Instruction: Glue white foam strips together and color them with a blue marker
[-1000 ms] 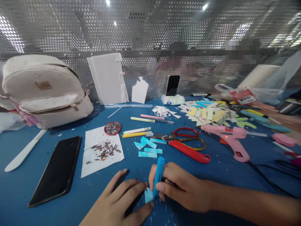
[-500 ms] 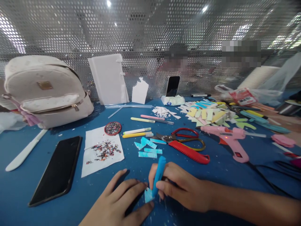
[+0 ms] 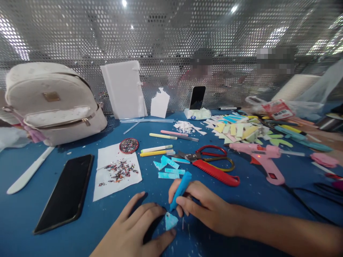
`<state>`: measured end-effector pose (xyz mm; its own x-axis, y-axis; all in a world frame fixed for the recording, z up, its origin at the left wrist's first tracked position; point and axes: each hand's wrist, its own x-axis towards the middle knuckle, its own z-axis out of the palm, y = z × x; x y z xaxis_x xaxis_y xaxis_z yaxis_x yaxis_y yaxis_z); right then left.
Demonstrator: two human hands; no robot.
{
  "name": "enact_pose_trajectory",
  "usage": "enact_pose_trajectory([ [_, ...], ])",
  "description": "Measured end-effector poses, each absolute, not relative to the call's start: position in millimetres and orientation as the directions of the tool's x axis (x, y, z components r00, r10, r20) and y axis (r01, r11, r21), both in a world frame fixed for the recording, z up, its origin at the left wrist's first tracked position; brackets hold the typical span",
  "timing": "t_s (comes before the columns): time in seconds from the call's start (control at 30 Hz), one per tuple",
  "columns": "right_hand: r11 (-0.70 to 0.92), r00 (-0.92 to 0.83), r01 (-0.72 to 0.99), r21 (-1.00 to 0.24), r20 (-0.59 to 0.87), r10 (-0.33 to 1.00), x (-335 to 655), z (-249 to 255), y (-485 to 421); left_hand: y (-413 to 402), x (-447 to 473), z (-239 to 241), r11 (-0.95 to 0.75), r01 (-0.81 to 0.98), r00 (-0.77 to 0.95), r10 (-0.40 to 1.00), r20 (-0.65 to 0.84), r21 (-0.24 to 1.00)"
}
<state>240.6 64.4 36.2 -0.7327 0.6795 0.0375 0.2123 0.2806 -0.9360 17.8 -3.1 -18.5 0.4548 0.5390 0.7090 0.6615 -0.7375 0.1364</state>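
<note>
A blue marker (image 3: 180,191) is in my right hand (image 3: 205,205), gripped between thumb and fingers with its upper end leaning right. Its lower end is at the top edge of a small, roughly triangular piece (image 3: 170,221), coloured blue with paler patches. My left hand (image 3: 140,225) rests on the table, index fingertip at the piece's upper left and thumb tip at its lower edge, bracketing it. Just beyond my hands lie several blue-coloured strips (image 3: 171,175). Red-handled scissors (image 3: 211,157) and a red utility knife (image 3: 215,173) are to their right.
A pink glue gun (image 3: 264,157) with a lit orange light lies right, its cord trailing. Behind it is a pile of pastel strips (image 3: 238,128). More markers (image 3: 157,149), a glitter-strewn paper (image 3: 104,189), a black phone (image 3: 64,194) and a white backpack (image 3: 53,103) lie left of centre.
The marker has shifted up and tilted further right, off the middle of the blue piece toward its top edge. More of the piece now shows. My left hand is almost unmoved.
</note>
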Motion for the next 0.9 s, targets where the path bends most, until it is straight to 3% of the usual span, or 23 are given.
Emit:
enact_pose_trajectory([
  [0.9, 0.292, -0.753, 0.212, -0.933, 0.034, 0.657, 241.4, 35.6, 65.6, -0.5, 20.3, -17.6, -0.75, 0.652, 0.452, 0.501, 0.738, 0.11],
])
